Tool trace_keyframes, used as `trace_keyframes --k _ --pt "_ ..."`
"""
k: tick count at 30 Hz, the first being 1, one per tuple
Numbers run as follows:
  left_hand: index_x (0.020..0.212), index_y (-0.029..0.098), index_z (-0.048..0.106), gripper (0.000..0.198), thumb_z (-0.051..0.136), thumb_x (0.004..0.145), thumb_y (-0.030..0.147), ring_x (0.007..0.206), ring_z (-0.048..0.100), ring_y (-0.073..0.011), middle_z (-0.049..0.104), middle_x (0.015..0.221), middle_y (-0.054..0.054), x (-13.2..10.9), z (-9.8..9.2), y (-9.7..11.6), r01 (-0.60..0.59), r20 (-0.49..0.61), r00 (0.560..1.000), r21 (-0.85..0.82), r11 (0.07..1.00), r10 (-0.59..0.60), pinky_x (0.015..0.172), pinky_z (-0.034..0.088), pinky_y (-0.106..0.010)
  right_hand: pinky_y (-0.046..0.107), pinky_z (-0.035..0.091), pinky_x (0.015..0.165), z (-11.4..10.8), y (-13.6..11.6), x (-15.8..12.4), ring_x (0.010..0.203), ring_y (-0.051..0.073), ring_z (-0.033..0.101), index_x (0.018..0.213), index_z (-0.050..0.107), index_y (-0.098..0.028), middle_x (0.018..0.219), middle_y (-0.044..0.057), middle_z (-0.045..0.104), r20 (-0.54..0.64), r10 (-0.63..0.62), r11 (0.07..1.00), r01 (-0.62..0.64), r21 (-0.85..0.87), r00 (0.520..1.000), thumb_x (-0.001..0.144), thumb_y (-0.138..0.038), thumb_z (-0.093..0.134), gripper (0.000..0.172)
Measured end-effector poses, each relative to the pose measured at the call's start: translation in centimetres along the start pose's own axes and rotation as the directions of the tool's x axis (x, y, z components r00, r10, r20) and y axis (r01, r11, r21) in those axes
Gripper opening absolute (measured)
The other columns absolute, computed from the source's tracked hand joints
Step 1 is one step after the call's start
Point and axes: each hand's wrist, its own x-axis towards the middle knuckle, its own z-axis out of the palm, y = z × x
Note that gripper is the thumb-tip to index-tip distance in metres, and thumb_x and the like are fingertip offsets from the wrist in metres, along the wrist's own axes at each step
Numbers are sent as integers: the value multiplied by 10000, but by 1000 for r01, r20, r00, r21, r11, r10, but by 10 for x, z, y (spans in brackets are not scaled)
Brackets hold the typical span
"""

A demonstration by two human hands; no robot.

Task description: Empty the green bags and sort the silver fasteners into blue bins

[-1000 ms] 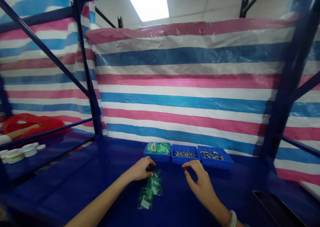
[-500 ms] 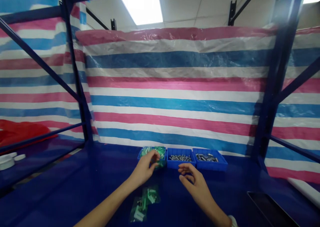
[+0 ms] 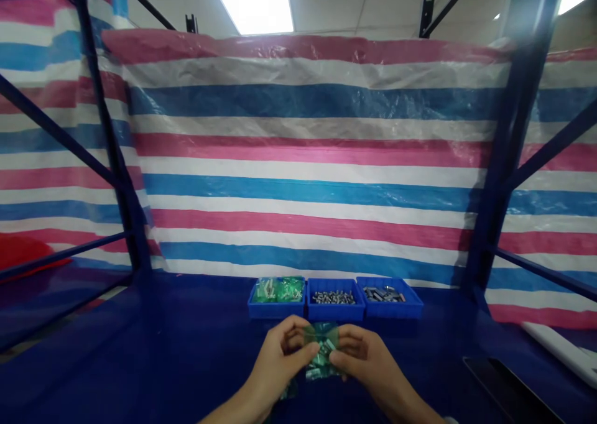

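A small clear green bag (image 3: 321,355) with metal and pale pieces inside is stretched between my two hands. My left hand (image 3: 284,352) pinches its left edge, and my right hand (image 3: 361,352) pinches its right edge. Behind them stand three blue bins in a row: the left bin (image 3: 276,311) holds green bags, the middle bin (image 3: 336,313) holds small metal parts, and the right bin (image 3: 396,311) holds longer metal pieces. Another bit of green bag (image 3: 290,390) shows on the table below my left hand, mostly hidden by it.
The dark blue table (image 3: 196,337) spreads under everything. At the right lie a black flat device (image 3: 508,390) and a white object (image 3: 559,352). Blue rack posts (image 3: 499,188) rise at both sides, with a striped sheet (image 3: 308,194) behind.
My left hand has come back from the left bin, and both hands have come together, now holding a green bag between them. The view has shifted slightly.
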Motion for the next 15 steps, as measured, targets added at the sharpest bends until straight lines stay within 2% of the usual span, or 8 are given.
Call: trace_keyframes --k 2,4,6,8,10,12,13,15 --pt "748 205 598 109 669 799 270 710 612 -174 644 745 -32 -4 -3 11 -347 32 937 223 911 348 640 505 -288 308 552 683 -3 -6 -3 782 200 675 858 665 -181 835 55 720 -36 -223 952 210 -224 974 788 -247 706 105" --pt "760 213 621 125 575 862 159 788 629 -191 687 805 -48 -8 -7 19 -704 210 693 403 585 689 713 529 -331 384 528 822 -6 -11 -7 936 228 654 831 660 -217 933 55 727 -4 -519 738 445 -507 855 833 -123 616 103" --pt "816 215 639 189 538 867 63 836 631 -183 717 840 -35 -12 -11 23 -865 401 395 466 188 827 780 534 -351 442 480 897 -10 -11 -13 1039 245 608 879 659 -248 1034 46 719 153 -710 410 581 -703 687 835 -43 572 227" --pt "849 202 639 200 551 851 22 871 630 -170 730 864 -23 -15 -13 21 -861 455 251 508 -17 854 841 531 -354 471 453 921 -12 -9 -19 1086 261 577 954 647 -265 1098 47 703 271 -771 184 610 -771 576 817 -13 586 293" --pt "862 197 635 181 556 854 34 909 630 -171 727 885 -27 -16 -15 16 -843 429 245 537 -27 869 886 521 -361 473 450 917 -13 -8 -21 1094 270 566 987 628 -264 1108 53 697 298 -790 116 608 -786 536 808 -10 601 312" --pt "873 208 624 168 537 865 63 927 636 -188 718 909 -36 -14 -15 13 -850 397 312 523 67 863 904 511 -386 451 464 899 -10 -9 -20 1073 261 576 962 615 -266 1056 43 706 269 -786 165 607 -777 557 817 -7 581 299" --pt "866 212 612 152 534 864 81 899 643 -192 711 894 -39 -13 -14 12 -843 368 381 515 155 848 886 515 -388 429 476 881 -8 -11 -19 1041 250 592 957 608 -264 1019 39 709 239 -770 227 604 -764 592 825 -18 572 281" --pt "841 209 582 82 548 858 137 796 644 -185 686 828 -40 -8 -11 13 -729 249 619 534 427 745 802 532 -358 370 509 817 -3 -13 -15 920 218 634 994 598 -250 921 36 705 119 -707 420 549 -723 697 849 -71 561 233"
